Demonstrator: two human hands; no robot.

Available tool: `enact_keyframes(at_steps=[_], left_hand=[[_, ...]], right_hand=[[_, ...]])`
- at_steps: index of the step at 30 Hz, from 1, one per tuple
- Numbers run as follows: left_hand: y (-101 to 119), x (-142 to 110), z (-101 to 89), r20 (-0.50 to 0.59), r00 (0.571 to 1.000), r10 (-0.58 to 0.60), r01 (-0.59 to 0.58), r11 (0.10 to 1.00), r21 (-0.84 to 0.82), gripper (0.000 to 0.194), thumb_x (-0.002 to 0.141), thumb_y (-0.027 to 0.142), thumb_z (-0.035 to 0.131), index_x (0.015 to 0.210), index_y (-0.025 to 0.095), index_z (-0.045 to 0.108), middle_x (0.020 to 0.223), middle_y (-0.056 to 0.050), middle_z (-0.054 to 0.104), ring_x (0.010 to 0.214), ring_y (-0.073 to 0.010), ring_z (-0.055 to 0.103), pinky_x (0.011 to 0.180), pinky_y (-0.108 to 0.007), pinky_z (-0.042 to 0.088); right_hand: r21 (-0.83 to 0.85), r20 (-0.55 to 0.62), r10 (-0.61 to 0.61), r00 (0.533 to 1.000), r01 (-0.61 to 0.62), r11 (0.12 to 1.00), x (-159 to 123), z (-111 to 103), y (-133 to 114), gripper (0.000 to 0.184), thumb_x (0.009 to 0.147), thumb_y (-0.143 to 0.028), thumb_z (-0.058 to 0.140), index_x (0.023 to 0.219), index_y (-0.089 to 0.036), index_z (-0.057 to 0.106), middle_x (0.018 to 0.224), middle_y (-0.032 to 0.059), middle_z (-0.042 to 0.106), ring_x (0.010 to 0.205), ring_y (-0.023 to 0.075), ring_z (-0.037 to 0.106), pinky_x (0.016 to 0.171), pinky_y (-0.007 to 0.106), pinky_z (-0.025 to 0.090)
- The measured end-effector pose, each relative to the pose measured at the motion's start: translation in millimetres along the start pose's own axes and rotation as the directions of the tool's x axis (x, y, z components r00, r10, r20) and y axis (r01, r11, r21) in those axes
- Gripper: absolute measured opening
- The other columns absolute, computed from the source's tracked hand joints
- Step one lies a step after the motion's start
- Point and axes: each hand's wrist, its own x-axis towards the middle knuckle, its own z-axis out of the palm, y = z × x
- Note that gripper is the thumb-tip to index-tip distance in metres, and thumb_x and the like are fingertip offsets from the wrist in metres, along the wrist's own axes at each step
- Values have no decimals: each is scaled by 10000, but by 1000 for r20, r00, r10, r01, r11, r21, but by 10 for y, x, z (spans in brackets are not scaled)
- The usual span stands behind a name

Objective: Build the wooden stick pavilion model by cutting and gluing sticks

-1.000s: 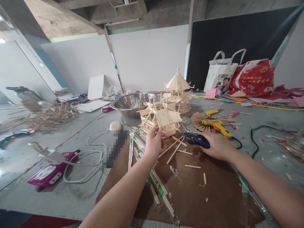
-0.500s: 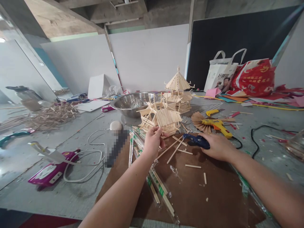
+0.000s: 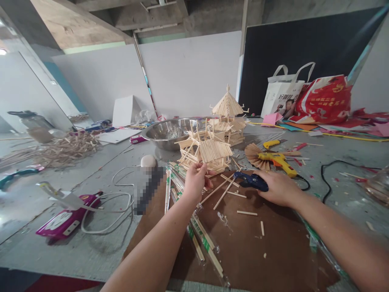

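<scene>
My left hand [image 3: 196, 180] is closed in a pinch in front of the smaller building model [image 3: 214, 152], which is made of thin wooden sticks. What its fingertips hold is too small to make out. My right hand [image 3: 278, 188] grips a dark blue hand tool like pliers [image 3: 252, 181], its head pointing left towards loose sticks. Two long sticks, one of them a wooden stick [image 3: 224, 194], slant between the hands on the brown board [image 3: 273, 267]. Shorter stick pieces [image 3: 247, 213] lie nearby. Wrapped chopsticks [image 3: 208, 247] lie beneath and beside my left forearm.
Behind stands a taller stick pagoda [image 3: 227, 107], beside a steel bowl [image 3: 170, 142]. A yellow glue gun [image 3: 279, 162] with a black cord lies right. At left are a purple power strip [image 3: 65, 219], a white cable [image 3: 129, 202] and a stick pile [image 3: 68, 152]. Bags [image 3: 325, 101] stand behind.
Almost nothing differs. My right hand and the blue tool have shifted very slightly; my left hand stays in its pinch in the same place.
</scene>
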Motion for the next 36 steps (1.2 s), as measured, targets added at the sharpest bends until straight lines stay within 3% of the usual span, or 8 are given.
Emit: enact_keyframes(at_steps=[11,22,36], left_hand=[[-31,25,-13,3,1000,29,-29,1000,-3,211,687,332,520,729,176,385,584,22,588,258,-60,436,265,-166,315],[-38,30,-2,10,1000,4,-4,999,-36,194,686,281,522,746,175,370,568,28,563,340,-99,523,342,-207,416],[0,-1,5,5,1000,-1,1,1000,-26,209,685,307,540,744,163,402,612,-3,602,337,-97,527,325,-203,421]], right_hand=[[0,35,-2,999,2,1000,7,2,6,379,649,-302,488,1020,-226,513,918,50,624,808,218,569,611,274,378],[-15,50,-3,999,3,1000,7,-8,4,384,651,-297,479,1027,-226,512,907,53,629,801,224,573,613,281,382],[-12,43,-6,999,6,1000,6,-26,-14,358,659,-297,478,1006,-224,522,908,52,629,804,219,573,604,271,377]])
